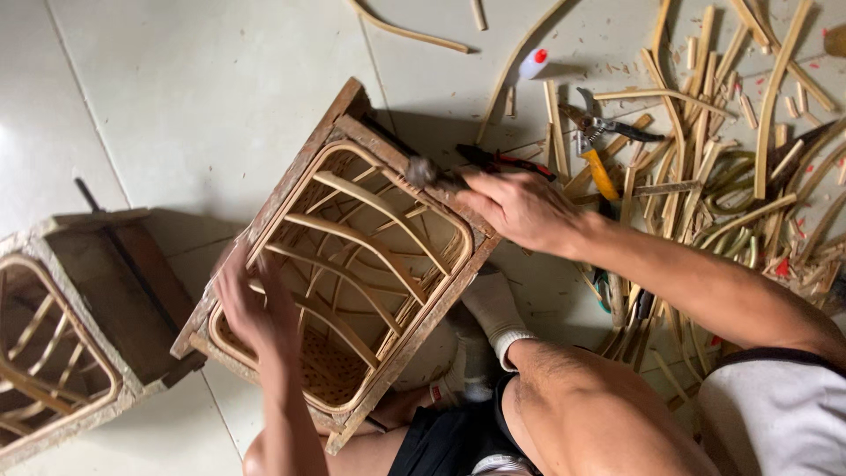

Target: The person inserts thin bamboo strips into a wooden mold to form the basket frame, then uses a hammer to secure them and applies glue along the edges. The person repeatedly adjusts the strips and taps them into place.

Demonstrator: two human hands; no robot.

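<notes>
Rattan-and-wood square frame basket lay tilted on the pale tiled floor, propped against the person's knee in the head view. The left hand gripped its near rim, fingers curled over the curved cane. The right hand was closed around a dark-handled hammer, whose head rested at the frame's far corner. A second, similar basket sat to the left; cut cane strips and yellow-handled pruning shears were scattered nearby. A misjudged blow could split the thin cane — or the frame might slip, since only one hand steadied it.
</notes>
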